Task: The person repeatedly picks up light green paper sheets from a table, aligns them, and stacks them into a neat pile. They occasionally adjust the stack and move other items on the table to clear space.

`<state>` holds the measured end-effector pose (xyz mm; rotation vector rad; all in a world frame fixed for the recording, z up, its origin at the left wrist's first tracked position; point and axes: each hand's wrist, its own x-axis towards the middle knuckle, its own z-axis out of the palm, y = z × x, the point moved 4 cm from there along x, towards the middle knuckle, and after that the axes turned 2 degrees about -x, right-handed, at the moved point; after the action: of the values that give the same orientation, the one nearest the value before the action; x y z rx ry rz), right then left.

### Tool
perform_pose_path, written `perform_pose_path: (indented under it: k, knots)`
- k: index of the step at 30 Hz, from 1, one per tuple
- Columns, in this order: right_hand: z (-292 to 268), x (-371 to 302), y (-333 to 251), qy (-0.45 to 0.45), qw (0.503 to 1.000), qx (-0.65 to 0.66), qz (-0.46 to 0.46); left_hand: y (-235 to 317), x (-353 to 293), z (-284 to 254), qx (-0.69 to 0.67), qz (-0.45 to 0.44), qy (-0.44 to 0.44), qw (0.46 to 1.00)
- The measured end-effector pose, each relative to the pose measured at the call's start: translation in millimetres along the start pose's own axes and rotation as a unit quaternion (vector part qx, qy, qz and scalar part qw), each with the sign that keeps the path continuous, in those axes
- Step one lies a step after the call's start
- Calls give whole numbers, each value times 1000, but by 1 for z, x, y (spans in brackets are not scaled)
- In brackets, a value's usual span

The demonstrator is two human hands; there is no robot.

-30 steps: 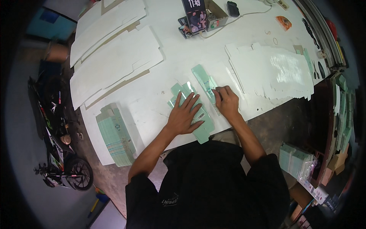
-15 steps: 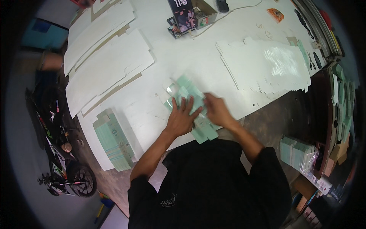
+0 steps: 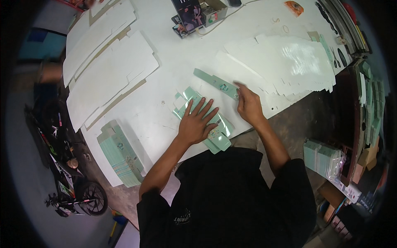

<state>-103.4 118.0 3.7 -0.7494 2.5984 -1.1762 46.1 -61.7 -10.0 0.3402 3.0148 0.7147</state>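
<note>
My left hand [image 3: 194, 124] lies flat with its fingers spread, pressing on a few light green flattened cartons [image 3: 223, 125] close to the table's near edge. Their tabs and flaps stick out beyond my fingers at both ends. To the right, my right hand [image 3: 250, 106] pinches one end of a long narrow green carton [image 3: 214, 82], folded flat, with a small printed picture. The held carton slants up and to the left, apart from the pieces under my left hand. A thick stack of green flattened cartons [image 3: 120, 153] rests at the table's left corner.
Large white die-cut sheets [image 3: 120, 68] cover the far left, and a fanned pile of white sheets [image 3: 285, 62] the right. A propped phone [image 3: 188, 14], scissors [image 3: 336, 58] and an orange packet [image 3: 294, 7] lie farther off. Wrapped green cartons [image 3: 322, 157] and a motorbike [image 3: 70, 165] flank the table.
My right hand has drawn the narrow carton away from the pieces, up and to the right. My left hand stays on the cartons. The whole view has shifted slightly.
</note>
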Motion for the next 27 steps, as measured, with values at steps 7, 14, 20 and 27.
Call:
perform_pose_path:
  k: [7,14,20,27]
  knots:
    - [33,-4,-24,69,958,-236,-148,-13,-6,16,-44,-32,36,998]
    - [68,-22,-23,-187,979,24,82,0,-1,17,100,18,-70,992]
    - [-21,17,-8,199,900,-372,-112,10,4,-21,-32,24,-60,997]
    - [9,-3,-15,49,960,-243,-132,2,3,17,9,10,27,1000]
